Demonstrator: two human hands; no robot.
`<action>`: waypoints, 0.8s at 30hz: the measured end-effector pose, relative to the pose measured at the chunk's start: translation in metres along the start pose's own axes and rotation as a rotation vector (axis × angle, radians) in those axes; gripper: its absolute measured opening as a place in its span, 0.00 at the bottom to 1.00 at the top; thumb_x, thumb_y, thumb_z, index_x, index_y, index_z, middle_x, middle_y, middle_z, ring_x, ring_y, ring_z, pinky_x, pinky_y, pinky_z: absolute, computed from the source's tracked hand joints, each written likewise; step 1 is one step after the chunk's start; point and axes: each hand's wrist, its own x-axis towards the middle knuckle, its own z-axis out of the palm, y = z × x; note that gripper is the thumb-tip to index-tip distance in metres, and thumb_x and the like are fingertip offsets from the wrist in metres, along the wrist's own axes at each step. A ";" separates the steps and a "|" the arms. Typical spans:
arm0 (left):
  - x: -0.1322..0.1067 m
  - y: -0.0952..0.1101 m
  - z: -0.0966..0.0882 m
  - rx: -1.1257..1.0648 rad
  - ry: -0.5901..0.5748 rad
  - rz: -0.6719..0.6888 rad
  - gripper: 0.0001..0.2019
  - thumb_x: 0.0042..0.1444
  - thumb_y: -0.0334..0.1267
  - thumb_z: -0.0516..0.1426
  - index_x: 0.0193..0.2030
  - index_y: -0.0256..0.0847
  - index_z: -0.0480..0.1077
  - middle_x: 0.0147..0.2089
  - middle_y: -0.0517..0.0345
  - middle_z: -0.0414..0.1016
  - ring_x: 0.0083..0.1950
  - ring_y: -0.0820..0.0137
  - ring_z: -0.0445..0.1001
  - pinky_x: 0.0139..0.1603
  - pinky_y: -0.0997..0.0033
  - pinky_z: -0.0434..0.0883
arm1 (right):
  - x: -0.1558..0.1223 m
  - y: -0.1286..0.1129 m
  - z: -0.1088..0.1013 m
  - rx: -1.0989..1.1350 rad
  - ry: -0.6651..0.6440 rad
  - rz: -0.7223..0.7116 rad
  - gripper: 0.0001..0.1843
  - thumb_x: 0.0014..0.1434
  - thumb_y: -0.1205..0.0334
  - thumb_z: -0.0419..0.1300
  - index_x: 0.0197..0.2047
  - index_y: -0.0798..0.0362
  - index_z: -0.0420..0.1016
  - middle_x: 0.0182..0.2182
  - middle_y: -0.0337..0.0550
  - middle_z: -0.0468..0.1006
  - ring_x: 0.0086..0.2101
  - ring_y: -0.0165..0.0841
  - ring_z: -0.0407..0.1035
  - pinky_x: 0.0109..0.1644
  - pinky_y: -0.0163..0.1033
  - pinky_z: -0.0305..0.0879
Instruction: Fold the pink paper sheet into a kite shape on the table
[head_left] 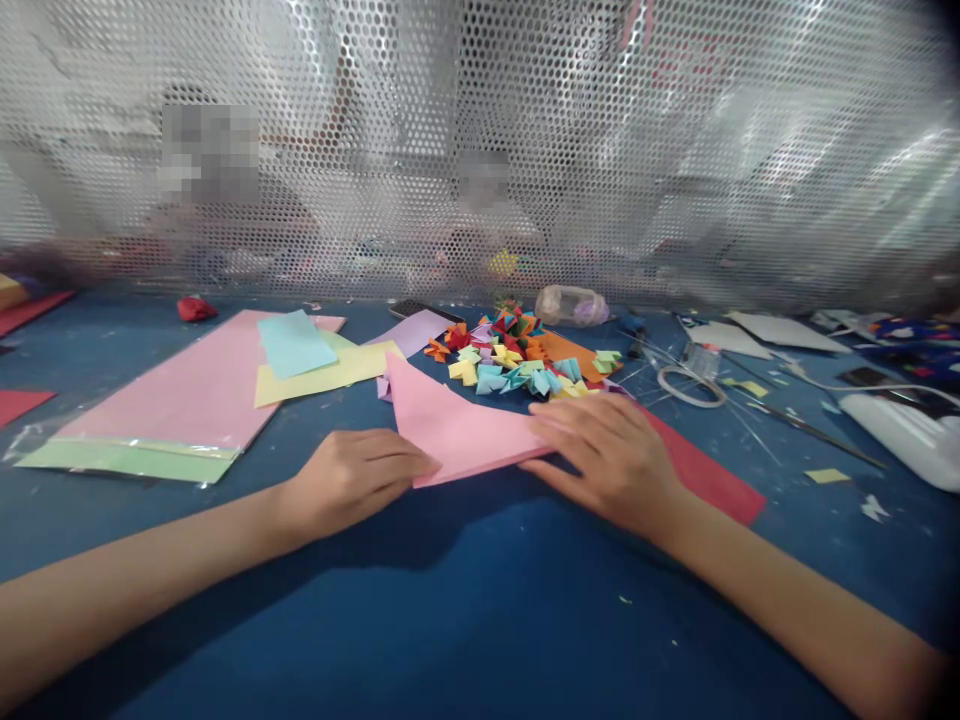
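A sheet of pink paper (465, 425), folded along its near edge, is held up off the blue table between both hands. My left hand (352, 478) pinches its near left corner between thumb and fingers. At the right end, my right hand (619, 465) grips the sheet with the fingers over it and the thumb below. Behind the sheet lies a heap of small folded paper pieces (517, 360) in orange, yellow, blue, green and red. A red sheet (705, 460) lies partly under my right hand and forearm.
A plastic-wrapped pack of pink paper (180, 380) lies at left, with a yellow sheet (330, 375) and a blue sheet (297, 343) on it. At right are scissors (817, 435), a roll of tape (691, 386) and a white device (904, 440). A perforated silver screen (420, 130) stands behind; people show through it.
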 end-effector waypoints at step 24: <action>0.001 0.021 0.011 -0.098 0.094 -0.069 0.09 0.55 0.32 0.60 0.43 0.39 0.74 0.37 0.57 0.81 0.37 0.73 0.79 0.40 0.76 0.76 | 0.004 -0.042 0.007 0.325 0.077 0.036 0.06 0.58 0.67 0.61 0.40 0.52 0.75 0.34 0.39 0.82 0.34 0.32 0.71 0.41 0.40 0.63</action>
